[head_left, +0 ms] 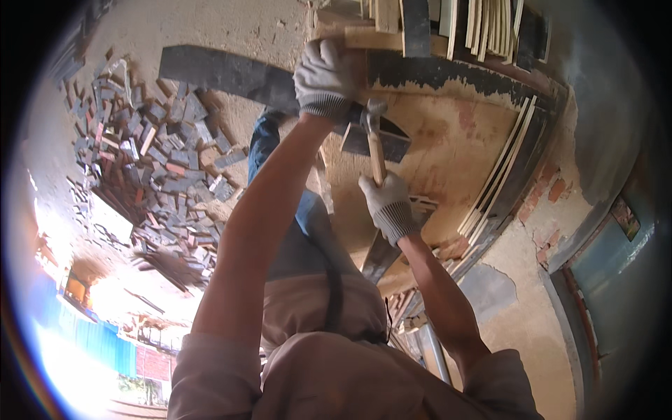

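My left hand, in a light grey knitted glove, is closed over a long dark board that reaches out to the left. Its fingers are curled and slightly blurred. Lower and to the right, my right hand, gloved the same way, grips the wooden handle of a hammer. The hammer is upright in the picture, its metal head just right of my left wrist. Behind the hammer lies a short dark wooden piece; the hammer and my left wrist hide part of it.
Many small dark wood offcuts lie heaped on the floor at left. Thin wood strips stand at the top right, and long strips lie along the right side. A tan panel is beneath the hammer, beside a worn wall.
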A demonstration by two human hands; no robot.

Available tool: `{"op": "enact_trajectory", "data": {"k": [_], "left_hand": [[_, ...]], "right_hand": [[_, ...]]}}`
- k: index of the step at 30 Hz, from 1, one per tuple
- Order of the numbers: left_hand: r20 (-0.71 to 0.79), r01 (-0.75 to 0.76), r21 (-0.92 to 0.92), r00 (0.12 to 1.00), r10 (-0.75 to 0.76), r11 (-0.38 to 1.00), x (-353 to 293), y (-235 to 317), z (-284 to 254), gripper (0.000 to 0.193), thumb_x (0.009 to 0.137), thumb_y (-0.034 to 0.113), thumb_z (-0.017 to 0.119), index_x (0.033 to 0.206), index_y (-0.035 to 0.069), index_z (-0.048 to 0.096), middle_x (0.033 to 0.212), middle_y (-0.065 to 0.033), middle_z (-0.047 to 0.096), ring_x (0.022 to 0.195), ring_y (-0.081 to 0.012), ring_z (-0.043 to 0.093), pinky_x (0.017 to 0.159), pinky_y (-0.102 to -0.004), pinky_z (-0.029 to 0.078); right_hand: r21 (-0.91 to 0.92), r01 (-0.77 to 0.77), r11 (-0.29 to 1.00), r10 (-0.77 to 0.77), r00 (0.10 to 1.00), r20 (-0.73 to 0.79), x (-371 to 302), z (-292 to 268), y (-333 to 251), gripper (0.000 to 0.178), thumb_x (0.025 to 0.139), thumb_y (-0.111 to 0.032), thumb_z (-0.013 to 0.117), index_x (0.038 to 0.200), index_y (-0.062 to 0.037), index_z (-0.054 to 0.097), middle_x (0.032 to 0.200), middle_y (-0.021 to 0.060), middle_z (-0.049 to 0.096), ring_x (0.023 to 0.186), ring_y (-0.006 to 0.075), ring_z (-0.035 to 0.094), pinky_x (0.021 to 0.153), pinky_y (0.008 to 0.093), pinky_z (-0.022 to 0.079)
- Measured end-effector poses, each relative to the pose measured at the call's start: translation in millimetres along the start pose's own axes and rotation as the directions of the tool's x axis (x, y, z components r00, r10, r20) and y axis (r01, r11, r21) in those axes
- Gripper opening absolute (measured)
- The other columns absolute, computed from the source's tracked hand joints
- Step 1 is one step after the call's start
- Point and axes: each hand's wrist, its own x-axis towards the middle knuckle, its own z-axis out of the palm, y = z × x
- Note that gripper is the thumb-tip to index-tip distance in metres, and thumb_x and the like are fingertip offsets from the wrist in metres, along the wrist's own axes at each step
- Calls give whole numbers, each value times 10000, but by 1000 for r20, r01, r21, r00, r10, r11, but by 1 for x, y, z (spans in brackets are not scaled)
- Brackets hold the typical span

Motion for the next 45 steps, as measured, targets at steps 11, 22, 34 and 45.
{"op": "enact_trajectory", "data": {"k": [11,22,34,45], "left_hand": [[-4,-91,-55,996,91,994,-2,-7,4,510,961,289,711,1319,27,458,1190,-235,579,977,-469,667,776,-583,570],[90,48,-21,995,-46,999,0,0,1,481,991,309,667,1351,65,463,1280,-240,563,953,-466,682,786,-601,566],[-147,80,53,987,-72,995,-13,17,18,537,918,353,695,1283,34,465,1220,-226,555,1076,-439,586,849,-596,496],[35,131,-66,991,-128,989,-9,15,16,499,968,357,687,1327,82,474,1234,-205,573,1082,-414,622,887,-574,527]], "right_hand": [[-572,626,530,-615,748,249,92,-89,53,331,990,-328,741,1058,-5,722,801,254,709,751,377,743,667,454,547],[13,141,990,-142,976,162,-15,-98,39,379,1002,-403,735,962,-27,711,717,53,675,654,179,672,598,396,513],[-155,78,985,-21,939,342,24,-98,14,462,986,-440,724,942,17,678,690,145,679,620,274,702,587,418,541],[-193,-116,974,77,977,-201,-97,-228,198,279,1016,-236,734,1187,-16,722,839,97,714,790,186,702,732,374,555]]}}
